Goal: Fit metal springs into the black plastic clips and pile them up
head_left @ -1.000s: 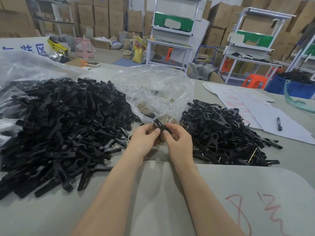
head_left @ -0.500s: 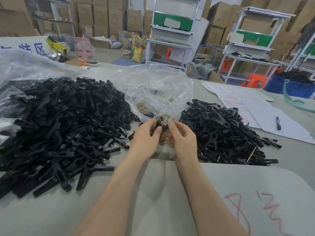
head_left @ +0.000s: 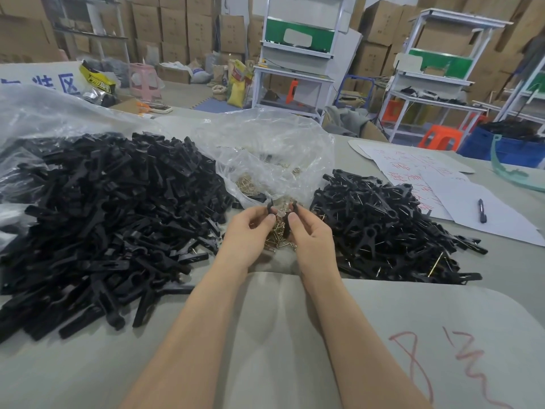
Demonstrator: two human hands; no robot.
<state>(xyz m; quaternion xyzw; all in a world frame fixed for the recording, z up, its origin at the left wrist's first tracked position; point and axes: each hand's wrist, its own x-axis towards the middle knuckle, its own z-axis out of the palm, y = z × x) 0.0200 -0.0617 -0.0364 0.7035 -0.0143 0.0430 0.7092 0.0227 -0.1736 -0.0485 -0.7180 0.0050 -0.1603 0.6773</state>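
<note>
The left hand (head_left: 250,236) pinches one black clip piece, the left half (head_left: 269,205), between thumb and fingertips. The right hand (head_left: 311,239) pinches the right half (head_left: 294,207) the same way. Both grips are closed tight on the plastic, and the two halves stand upright, just apart, hooked tips up. They are held at the middle of the table (head_left: 265,335), above a loose heap of springs (head_left: 275,236) that spills from the mouth of the clear bag (head_left: 265,149). Whether a spring already sits between the halves is too small to tell. The step looks like mating the two halves on a spring. To do it well, turn the inner faces squarely toward each other and seat the coil in both notches before pressing. Then close the halves with an even squeeze, so the wire legs do not slip out sideways. Working low over the heap means a dropped spring lands among the others. The left pile (head_left: 103,216) seems to hold bare halves. The right pile (head_left: 383,228) shows metal legs, so the finished clip likely belongs there.
</note>
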